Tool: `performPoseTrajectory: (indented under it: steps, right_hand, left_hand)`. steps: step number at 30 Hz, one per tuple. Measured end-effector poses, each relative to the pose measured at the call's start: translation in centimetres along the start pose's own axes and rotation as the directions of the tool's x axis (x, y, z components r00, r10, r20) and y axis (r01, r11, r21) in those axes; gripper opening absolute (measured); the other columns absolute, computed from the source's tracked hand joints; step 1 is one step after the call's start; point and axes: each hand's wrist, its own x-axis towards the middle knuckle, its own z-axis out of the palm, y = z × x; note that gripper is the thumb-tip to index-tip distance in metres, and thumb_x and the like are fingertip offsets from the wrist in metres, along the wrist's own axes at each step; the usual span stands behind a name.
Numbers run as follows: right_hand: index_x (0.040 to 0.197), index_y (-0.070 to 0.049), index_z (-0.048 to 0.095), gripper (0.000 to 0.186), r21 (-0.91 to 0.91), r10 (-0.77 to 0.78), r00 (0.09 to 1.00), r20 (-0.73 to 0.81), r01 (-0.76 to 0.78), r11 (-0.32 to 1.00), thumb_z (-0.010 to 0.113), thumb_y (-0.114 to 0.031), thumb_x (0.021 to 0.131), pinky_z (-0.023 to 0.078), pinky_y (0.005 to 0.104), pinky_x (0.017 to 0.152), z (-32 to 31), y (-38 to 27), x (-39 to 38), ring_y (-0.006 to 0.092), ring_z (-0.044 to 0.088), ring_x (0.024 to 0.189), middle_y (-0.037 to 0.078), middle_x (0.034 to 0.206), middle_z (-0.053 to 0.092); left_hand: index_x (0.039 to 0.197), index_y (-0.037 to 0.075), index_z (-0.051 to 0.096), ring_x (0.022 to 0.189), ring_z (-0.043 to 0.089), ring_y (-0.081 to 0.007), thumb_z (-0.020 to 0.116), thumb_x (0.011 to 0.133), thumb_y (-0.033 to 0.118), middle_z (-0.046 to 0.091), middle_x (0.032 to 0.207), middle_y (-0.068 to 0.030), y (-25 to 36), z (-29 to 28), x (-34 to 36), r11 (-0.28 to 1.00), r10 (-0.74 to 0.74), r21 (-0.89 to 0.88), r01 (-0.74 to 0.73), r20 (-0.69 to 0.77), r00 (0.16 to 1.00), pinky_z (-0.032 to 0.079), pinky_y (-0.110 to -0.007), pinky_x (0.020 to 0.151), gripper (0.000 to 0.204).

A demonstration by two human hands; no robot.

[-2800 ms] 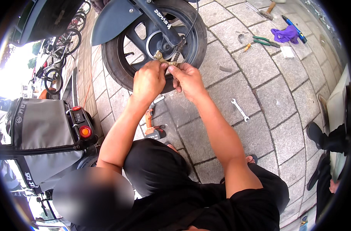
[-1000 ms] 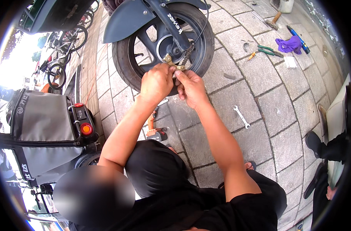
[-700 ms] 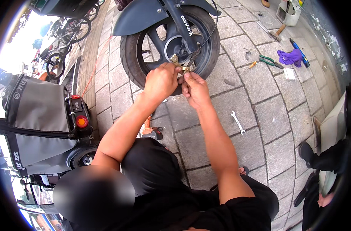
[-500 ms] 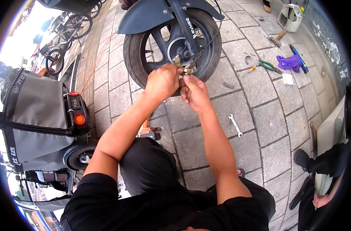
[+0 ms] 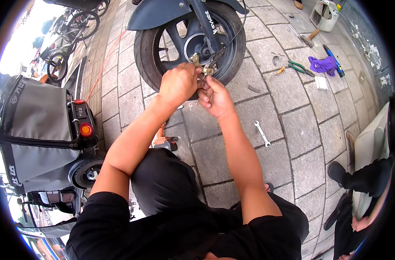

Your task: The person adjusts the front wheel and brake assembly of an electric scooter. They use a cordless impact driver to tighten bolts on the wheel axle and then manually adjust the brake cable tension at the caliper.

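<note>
A dark scooter front wheel stands at the top centre under a grey mudguard and fork, with a black cable beside it. A brass-coloured bracket hangs low by the hub, next to a dark spring-like piece. My left hand is closed at the bracket's lower part, knuckles up, fingertips hidden. My right hand pinches at the same bracket, thumb raised against it and lower fingers curled. Below the wheel lie an orange cordless drill, partly behind my left arm, and a double-ended wrench.
Pliers, a purple cloth, a blue tool, a hammer and a white container lie rightward. A covered three-wheeler and bicycles stand left. A co-worker's legs and hand are at right.
The view has shifted, so the wheel sits slightly right and higher than in the earliest frame. Both hands stay at the bracket, with small shifts of the right hand's fingers.
</note>
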Motion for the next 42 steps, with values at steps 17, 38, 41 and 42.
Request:
performPoseTrajectory:
  steps: [17, 38, 41, 42]
  right_hand:
    - [0.110, -0.002, 0.061, 0.019, -0.365, -0.328, 0.919, -0.219, 0.235, 0.901, 0.066, -0.019, 0.104, 0.042, 0.0249, 0.042, 0.8, 1.3, 0.9, 0.0080, 0.054, 0.055, 0.004, 0.085, 0.064]
    - [0.105, -0.002, 0.068, 0.022, -0.662, -0.395, 0.866, -0.307, 0.104, 0.742, 0.069, -0.024, 0.102, 0.039, 0.0235, 0.045, 1.5, -2.3, -1.8, 0.0065, 0.052, 0.053, 0.001, 0.077, 0.064]
    - [0.106, 0.000, 0.068, 0.019, -0.729, -0.582, 0.803, -0.126, 0.323, 0.603, 0.070, -0.018, 0.102, 0.042, 0.0222, 0.053, 3.0, -1.4, -0.9, 0.0029, 0.052, 0.060, -0.001, 0.078, 0.064]
    - [0.106, 0.001, 0.068, 0.019, -0.758, -0.634, 0.770, -0.064, 0.376, 0.533, 0.070, -0.017, 0.101, 0.043, 0.0221, 0.054, 3.7, -1.5, -1.1, 0.0024, 0.053, 0.061, -0.001, 0.078, 0.065]
  left_hand:
    - [0.087, 0.004, 0.063, 0.075, 0.068, -0.0429, 0.062, 0.102, 0.024, 0.068, 0.083, -0.0196, 0.1, -0.2, 0.0, 1.000, 0.005, 0.006, -0.005, -0.004, 1.000, 0.054, -0.052, 0.064, 0.025]
    - [0.119, -0.003, 0.067, 0.104, 0.065, -0.0316, 0.070, 0.100, 0.036, 0.068, 0.104, -0.0196, -4.5, -9.0, 0.5, 0.930, -0.354, -0.294, 0.222, -0.546, 0.760, 0.051, -0.041, 0.093, 0.044]
    - [0.128, -0.012, 0.062, 0.114, 0.063, -0.0284, 0.049, 0.104, 0.066, 0.067, 0.120, -0.0265, -9.1, -6.2, -1.1, 0.363, -0.723, -0.782, 0.507, 0.108, 0.683, 0.046, -0.043, 0.103, 0.083]
    - [0.126, -0.012, 0.063, 0.113, 0.064, -0.0271, 0.047, 0.103, 0.069, 0.068, 0.119, -0.0254, -8.4, -6.7, -0.7, 0.361, -0.709, -0.769, 0.528, 0.141, 0.691, 0.047, -0.042, 0.101, 0.086]
